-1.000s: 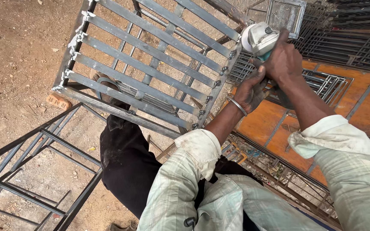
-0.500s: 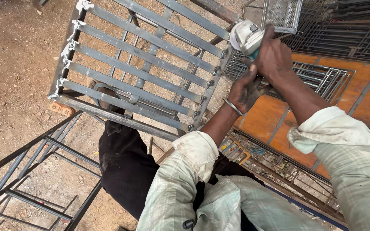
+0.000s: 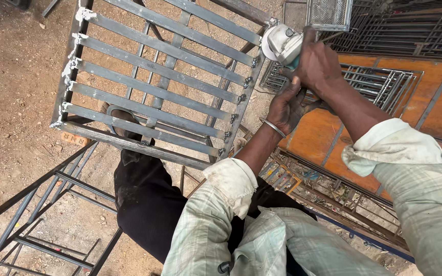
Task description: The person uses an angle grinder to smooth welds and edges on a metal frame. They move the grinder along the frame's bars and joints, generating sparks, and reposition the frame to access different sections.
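Observation:
An angle grinder (image 3: 281,44) with a pale guard sits against the upper right corner of a grey slatted steel frame (image 3: 154,92). My right hand (image 3: 319,64) wraps the grinder's body from above. Just below it, my left hand (image 3: 286,108), with a metal bangle on the wrist, grips the tool's rear part, which is mostly hidden by my fingers. The frame leans tilted over the dirt ground, with bolts along its right rail and white blobs along its left rail.
A dark steel frame (image 3: 37,214) lies at lower left on the dirt. My dark-trousered leg (image 3: 144,199) stands under the slatted frame. Orange panels (image 3: 328,133) and stacked metal grilles (image 3: 400,36) fill the right side. A mesh piece (image 3: 328,13) sits at the top.
The grinder and both my hands have shifted left and slightly up along the frame's right rail toward its upper corner. The grip is unchanged.

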